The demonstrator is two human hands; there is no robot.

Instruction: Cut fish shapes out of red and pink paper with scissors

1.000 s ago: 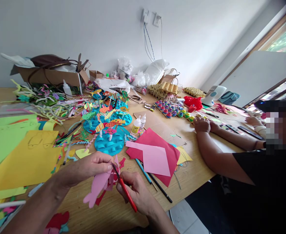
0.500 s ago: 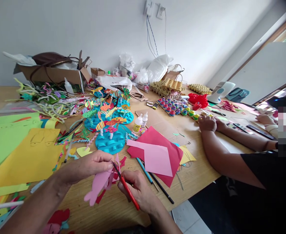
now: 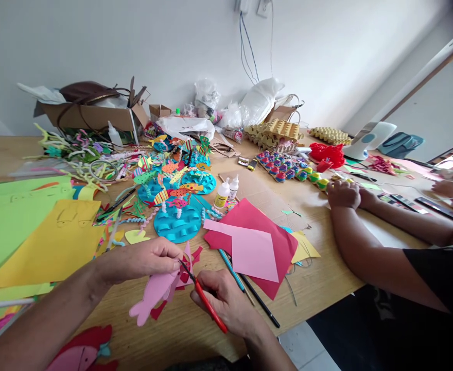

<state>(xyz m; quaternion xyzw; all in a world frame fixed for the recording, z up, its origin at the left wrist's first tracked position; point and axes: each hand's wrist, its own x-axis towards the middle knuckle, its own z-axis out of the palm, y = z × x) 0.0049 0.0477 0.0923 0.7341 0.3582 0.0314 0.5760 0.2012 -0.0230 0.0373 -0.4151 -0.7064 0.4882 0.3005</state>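
Observation:
My left hand (image 3: 145,259) pinches a pink paper fish cutout (image 3: 155,290) above the near edge of the wooden table (image 3: 195,330). My right hand (image 3: 226,303) is closed round red-handled scissors (image 3: 207,304), whose blades meet the pink paper by my left fingertips. Red paper scraps hang under the cutout.
Red and pink sheets (image 3: 255,242) and pencils (image 3: 249,288) lie just right of my hands. Yellow and green sheets (image 3: 37,232) cover the left. Blue trays with paper fish (image 3: 176,206), glue bottles (image 3: 222,194), pipe cleaners, a cardboard box (image 3: 91,116) and egg cartons stand farther back. Another person's arms (image 3: 365,242) rest on the right.
My view has drifted a little to the right and down, so everything shifts in the picture. My hands keep the same grip on the paper and scissors.

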